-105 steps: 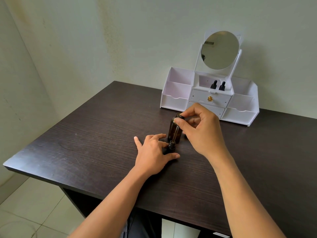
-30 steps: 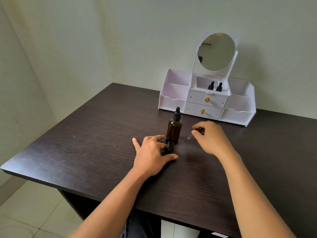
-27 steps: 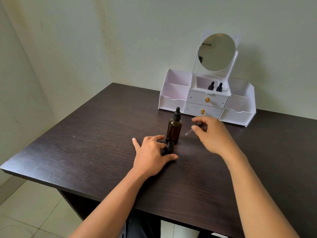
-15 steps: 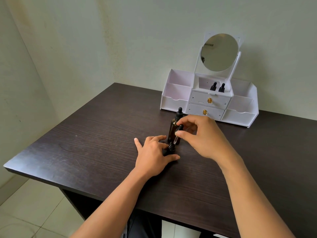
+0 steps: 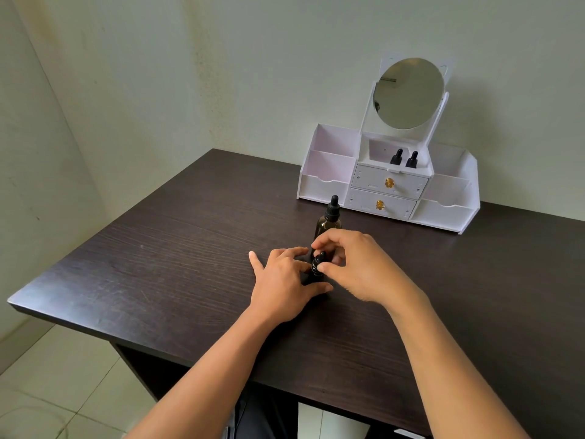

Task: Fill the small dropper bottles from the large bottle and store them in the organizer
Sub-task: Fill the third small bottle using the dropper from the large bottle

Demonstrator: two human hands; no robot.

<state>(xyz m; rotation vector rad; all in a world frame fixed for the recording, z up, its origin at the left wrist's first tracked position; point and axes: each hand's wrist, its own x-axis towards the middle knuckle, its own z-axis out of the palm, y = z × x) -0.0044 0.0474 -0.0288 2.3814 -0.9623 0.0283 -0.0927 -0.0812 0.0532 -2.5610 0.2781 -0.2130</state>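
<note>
Head view shows us both hands meeting over the small bottle [image 5: 314,274], which stands on the desk [image 5: 158,264] just in front of the large bottle [image 5: 329,221]. Our left hand [image 5: 281,280] holds the small bottle low down, thumb and forefinger curled round its base, while the other fingers lie spread on the wood. Our right hand [image 5: 357,267] pinches the black dropper cap [image 5: 319,258] between thumb and forefinger, and its remaining fingers are loosely curled behind.

A second ago this cap was off. Our right hand was then at the right, apart from the bottles, lifting the dropper from the desk with its glass tube showing. Half a second ago we held it above the small bottle with the tube pointing down toward the neck. Now the cap sits on the neck and we cannot see the tube. Our left hand has kept its place and grip through all these frames.

The large bottle has worn its own dropper cap for the past second; before that, our right hand held its dropper over the small bottle. It stands upright, and our right fingers hide its lower part.

At the back of the desk, against the wall, the white organizer [image 5: 326,185] is unchanged. Two stored bottles [image 5: 396,156] stand side by side in its upper middle compartment, under the round mirror [image 5: 408,93] and above the two shut drawers [image 5: 389,183].
</note>
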